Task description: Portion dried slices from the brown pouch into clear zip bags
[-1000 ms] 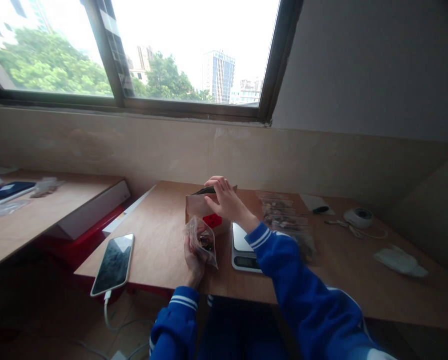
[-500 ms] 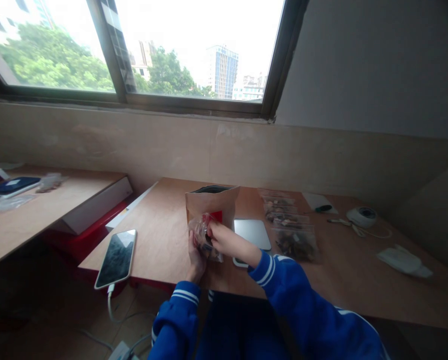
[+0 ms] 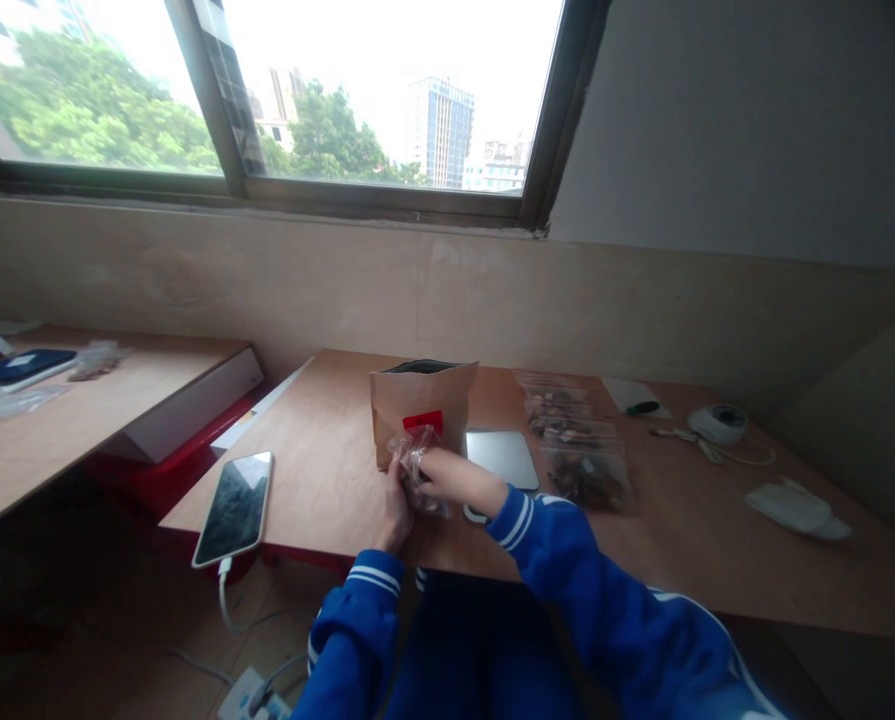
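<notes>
While the left hand [image 3: 396, 512] grips the small clear pouch [image 3: 419, 468] from below, the right hand [image 3: 447, 476] pinches its top; it sits above the worktop [image 3: 327, 470] edge, before the brown paper bag [image 3: 422, 408].

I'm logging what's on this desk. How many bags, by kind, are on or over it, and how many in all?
Clear bag held in both hands: 1
Brown paper bag standing open: 1
Clear filled bags lying in a row right of the scale: about 3, edges blurred
Total: about 5
</notes>
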`<state>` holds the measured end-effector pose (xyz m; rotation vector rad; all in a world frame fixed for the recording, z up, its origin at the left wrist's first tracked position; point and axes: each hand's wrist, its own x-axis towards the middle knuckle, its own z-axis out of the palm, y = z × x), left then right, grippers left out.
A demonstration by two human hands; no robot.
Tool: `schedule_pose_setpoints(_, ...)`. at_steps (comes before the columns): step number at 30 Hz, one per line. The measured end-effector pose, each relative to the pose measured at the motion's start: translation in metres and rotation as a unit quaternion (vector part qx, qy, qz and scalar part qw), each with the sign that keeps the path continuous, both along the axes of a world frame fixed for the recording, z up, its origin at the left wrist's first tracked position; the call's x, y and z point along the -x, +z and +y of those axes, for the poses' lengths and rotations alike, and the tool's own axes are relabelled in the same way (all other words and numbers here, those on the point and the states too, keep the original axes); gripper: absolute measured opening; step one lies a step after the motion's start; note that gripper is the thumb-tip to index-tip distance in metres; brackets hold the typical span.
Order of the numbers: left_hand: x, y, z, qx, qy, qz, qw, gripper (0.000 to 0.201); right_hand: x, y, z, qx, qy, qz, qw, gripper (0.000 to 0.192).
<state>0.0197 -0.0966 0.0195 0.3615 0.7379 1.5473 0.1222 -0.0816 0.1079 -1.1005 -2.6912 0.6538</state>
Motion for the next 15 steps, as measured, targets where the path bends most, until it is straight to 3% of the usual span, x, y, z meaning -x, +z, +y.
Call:
schedule_pose_setpoints(6, -0.001, 0.002, -0.001, 0.004, 0.017, -0.029, 0.999, 0.029, -0.012, 0.01, -0.001, 0.015, 0.018, 0.089, 0.996, 0.015)
schedule_pose_setpoints(9, -0.001, 0.003, 0.0, -0.003, 0.01, -0.038, 0.999, 0.033, -0.021, 0.016, -0.002, 0.054, -0.019, 0.173, 0.983, 0.01)
schedule_pose_setpoints(13, 0.0, 0.004, 0.0, -0.022, 0.006, -0.038, 0.999, 0.035, -0.034, 0.026, -0.002, 0.16, -0.056, 0.31, 0.935, 0.017)
schedule_pose_setpoints(15, 0.002, 0.006, -0.001, -0.025, 0.005, -0.022, 0.999, 0.033, -0.04, 0.037, 0.0, 0.178, -0.059, 0.375, 0.908, 0.025)
